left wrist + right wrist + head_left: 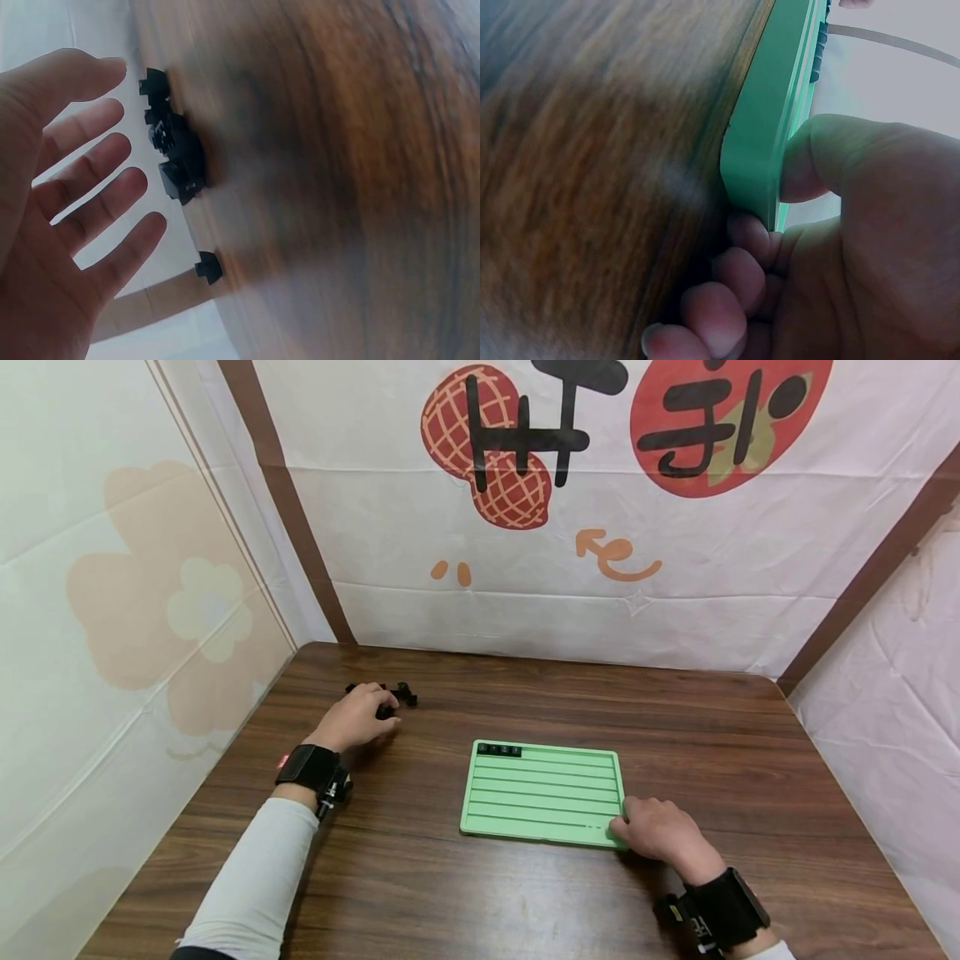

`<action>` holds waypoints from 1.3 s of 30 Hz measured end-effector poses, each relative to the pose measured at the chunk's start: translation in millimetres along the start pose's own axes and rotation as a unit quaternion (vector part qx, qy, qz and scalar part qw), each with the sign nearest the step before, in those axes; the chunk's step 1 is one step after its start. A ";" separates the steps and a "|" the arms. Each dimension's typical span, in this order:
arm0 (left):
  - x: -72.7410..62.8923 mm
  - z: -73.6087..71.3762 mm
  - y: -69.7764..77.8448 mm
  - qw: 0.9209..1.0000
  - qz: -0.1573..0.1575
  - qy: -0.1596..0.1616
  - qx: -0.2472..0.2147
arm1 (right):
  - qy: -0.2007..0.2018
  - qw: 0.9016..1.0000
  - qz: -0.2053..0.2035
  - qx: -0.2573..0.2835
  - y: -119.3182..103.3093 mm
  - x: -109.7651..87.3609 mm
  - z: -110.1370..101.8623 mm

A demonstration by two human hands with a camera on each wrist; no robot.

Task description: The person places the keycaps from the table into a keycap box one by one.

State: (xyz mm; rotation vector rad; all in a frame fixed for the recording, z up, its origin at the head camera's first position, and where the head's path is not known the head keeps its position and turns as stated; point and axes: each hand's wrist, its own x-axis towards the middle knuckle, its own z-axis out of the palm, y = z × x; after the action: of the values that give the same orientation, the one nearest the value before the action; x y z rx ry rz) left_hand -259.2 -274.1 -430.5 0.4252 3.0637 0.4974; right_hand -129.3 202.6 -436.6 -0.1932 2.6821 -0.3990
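Note:
My left hand (358, 714) reaches over a small heap of black keycaps (405, 694) at the far left of the table. In the left wrist view its fingers are spread and relaxed, beside the clustered keycaps (180, 154), with nothing held. One keycap (210, 267) lies apart from the others. At the near right corner of a light green ridged tray (542, 795), my right hand (660, 831) grips the edge. The right wrist view shows the thumb on the rim of the tray (759, 150) and the other fingers curled against its side. Several keycaps (499, 750) sit in the tray's top left row.
The brown wooden table (712, 735) carries the tray near its middle. Behind it hangs a white printed cloth (570, 618), with more cloth panels along the left and right sides. Each wrist wears a black strap (309, 767) with a small camera.

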 end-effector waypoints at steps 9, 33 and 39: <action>-2.3 -0.2 -6.0 1.000 -0.011 -0.011 0.007 | 0.005 1.000 0.000 -0.002 0.4 -0.6 0.4; 4.0 6.8 -12.0 0.999 -0.014 -0.027 0.031 | 0.004 1.000 0.003 0.003 1.7 -1.2 1.5; 5.6 7.5 -11.4 0.999 -0.016 -0.025 0.024 | 0.006 1.000 0.005 0.002 1.3 -0.7 0.9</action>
State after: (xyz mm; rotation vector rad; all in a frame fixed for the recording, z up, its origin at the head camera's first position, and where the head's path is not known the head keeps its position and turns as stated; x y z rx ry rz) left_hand -267.2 -280.6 -441.0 0.3844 3.0337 0.4052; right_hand -128.3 203.7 -437.5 -0.1765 2.6932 -0.4046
